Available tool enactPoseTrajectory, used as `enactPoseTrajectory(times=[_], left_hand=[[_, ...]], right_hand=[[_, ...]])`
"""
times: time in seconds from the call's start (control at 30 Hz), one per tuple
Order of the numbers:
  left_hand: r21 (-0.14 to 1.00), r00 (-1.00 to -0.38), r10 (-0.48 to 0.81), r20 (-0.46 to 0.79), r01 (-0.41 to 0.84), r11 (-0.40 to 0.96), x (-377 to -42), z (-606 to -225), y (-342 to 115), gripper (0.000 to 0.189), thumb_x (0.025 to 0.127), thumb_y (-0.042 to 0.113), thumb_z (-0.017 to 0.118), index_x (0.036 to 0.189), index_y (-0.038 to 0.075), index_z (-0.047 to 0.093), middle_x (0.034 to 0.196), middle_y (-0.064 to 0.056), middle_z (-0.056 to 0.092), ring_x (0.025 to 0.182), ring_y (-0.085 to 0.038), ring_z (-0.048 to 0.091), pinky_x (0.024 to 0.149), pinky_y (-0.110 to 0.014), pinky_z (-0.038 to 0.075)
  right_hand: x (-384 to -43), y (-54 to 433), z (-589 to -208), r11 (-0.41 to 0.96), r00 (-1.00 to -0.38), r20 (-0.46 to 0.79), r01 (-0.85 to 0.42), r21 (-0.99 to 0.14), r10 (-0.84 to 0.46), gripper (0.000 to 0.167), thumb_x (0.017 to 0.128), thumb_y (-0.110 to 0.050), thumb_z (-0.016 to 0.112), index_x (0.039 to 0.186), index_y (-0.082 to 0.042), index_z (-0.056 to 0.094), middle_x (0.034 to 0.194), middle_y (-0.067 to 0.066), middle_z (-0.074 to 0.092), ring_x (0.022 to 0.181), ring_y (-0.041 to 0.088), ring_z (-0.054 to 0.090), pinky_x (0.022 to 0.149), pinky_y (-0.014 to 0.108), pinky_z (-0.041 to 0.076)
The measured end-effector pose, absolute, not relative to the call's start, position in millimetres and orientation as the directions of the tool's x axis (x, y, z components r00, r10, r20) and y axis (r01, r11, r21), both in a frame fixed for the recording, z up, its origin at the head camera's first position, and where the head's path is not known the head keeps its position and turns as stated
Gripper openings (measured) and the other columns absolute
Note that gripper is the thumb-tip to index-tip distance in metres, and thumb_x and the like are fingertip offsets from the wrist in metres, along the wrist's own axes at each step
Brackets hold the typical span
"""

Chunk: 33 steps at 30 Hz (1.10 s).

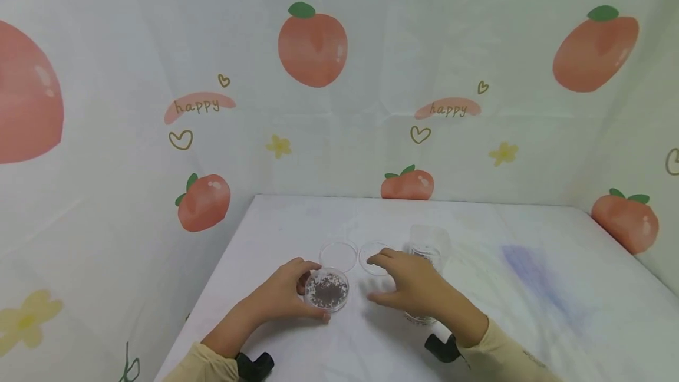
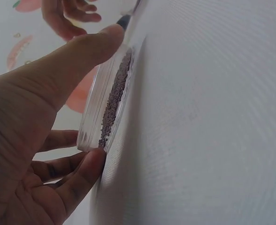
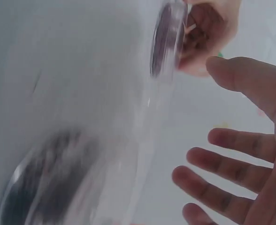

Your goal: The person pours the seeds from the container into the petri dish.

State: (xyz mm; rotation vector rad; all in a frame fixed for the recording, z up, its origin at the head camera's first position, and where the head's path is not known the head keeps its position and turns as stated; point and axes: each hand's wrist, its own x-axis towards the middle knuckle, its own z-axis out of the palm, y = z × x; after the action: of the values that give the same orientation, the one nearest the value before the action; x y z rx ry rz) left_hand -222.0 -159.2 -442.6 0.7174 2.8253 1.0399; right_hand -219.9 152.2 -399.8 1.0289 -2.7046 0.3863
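Note:
A clear round petri dish (image 1: 326, 289) with small dark brown granules in it is held at its sides between the thumb and fingers of my left hand (image 1: 281, 295). In the left wrist view the granules (image 2: 113, 101) lie in a layer, and the dish sits at or just above the white surface. My right hand (image 1: 416, 283) hovers to the right, fingers spread and touching nothing visible. Partly hidden behind it is another dish with dark contents (image 1: 424, 252). More dark-filled clear plastic (image 1: 421, 318) shows below its wrist.
Two clear round pieces, one ring-like (image 1: 338, 257) and one (image 1: 367, 261) partly behind my right fingers, lie flat beyond the held dish. A translucent squarish piece (image 1: 431, 232) lies farther back. The white tabletop (image 1: 477, 223) has a purple smudge (image 1: 538, 273) at right.

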Motion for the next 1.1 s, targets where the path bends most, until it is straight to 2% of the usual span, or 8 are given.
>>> enactPoseTrajectory(times=[0.17,0.27,0.43,0.57,0.87,1.1], left_hand=[[0.632,-0.896,0.432,0.104,0.395,0.667,-223,-442,-163,0.094,0.068,0.058,0.097,0.140,0.006,0.065,0.102,0.004,0.059,0.085,-0.007,0.057,0.078,-0.024,0.053],[0.637,-0.899,0.428,0.089,0.382,0.670,-224,-440,-165,0.092,0.070,0.056,0.096,0.139,0.005,0.065,0.103,0.002,0.059,0.085,-0.008,0.058,0.079,-0.025,0.053],[0.633,-0.902,0.426,0.073,0.372,0.679,-227,-440,-168,0.090,0.071,0.056,0.096,0.136,0.003,0.066,0.101,0.002,0.060,0.085,-0.009,0.058,0.078,-0.024,0.053],[0.626,-0.909,0.412,0.067,0.360,0.692,-228,-438,-169,0.088,0.070,0.057,0.096,0.133,0.002,0.068,0.099,0.002,0.061,0.087,-0.010,0.057,0.077,-0.025,0.053],[0.649,-0.925,0.374,0.074,0.329,0.686,-234,-433,-171,0.079,0.075,0.053,0.094,0.130,0.001,0.070,0.100,-0.001,0.065,0.085,-0.012,0.059,0.074,-0.028,0.052],[0.646,-0.936,0.345,0.075,0.309,0.699,-237,-431,-174,0.077,0.077,0.051,0.093,0.129,0.001,0.069,0.105,-0.004,0.064,0.094,-0.016,0.059,0.079,-0.034,0.053]], right_hand=[[-220,174,-395,0.720,-0.728,0.372,-0.667,-0.190,-0.576,0.048,0.086,-0.040,0.088,0.125,-0.015,0.073,0.115,-0.004,0.074,0.086,0.012,0.073,0.074,0.031,0.058],[-220,184,-392,0.731,-0.737,0.395,-0.652,-0.203,-0.548,0.046,0.086,-0.039,0.088,0.123,-0.015,0.074,0.113,-0.006,0.073,0.087,0.010,0.071,0.075,0.030,0.057],[-221,198,-393,0.750,-0.750,0.425,-0.626,-0.213,-0.506,0.043,0.084,-0.039,0.090,0.119,-0.018,0.075,0.107,-0.013,0.070,0.087,0.004,0.067,0.072,0.026,0.055],[-221,206,-396,0.750,-0.745,0.453,-0.624,-0.217,-0.489,0.041,0.082,-0.036,0.092,0.116,-0.019,0.076,0.102,-0.016,0.067,0.083,0.004,0.064,0.067,0.023,0.051],[-221,220,-400,0.753,-0.746,0.483,-0.615,-0.235,-0.459,0.039,0.082,-0.034,0.092,0.115,-0.019,0.076,0.106,-0.010,0.072,0.087,0.015,0.070,0.063,0.021,0.050],[-226,225,-406,0.782,-0.757,0.488,-0.586,-0.213,-0.434,0.041,0.083,-0.037,0.091,0.117,-0.019,0.076,0.108,-0.010,0.073,0.083,0.009,0.068,0.060,0.020,0.048]])
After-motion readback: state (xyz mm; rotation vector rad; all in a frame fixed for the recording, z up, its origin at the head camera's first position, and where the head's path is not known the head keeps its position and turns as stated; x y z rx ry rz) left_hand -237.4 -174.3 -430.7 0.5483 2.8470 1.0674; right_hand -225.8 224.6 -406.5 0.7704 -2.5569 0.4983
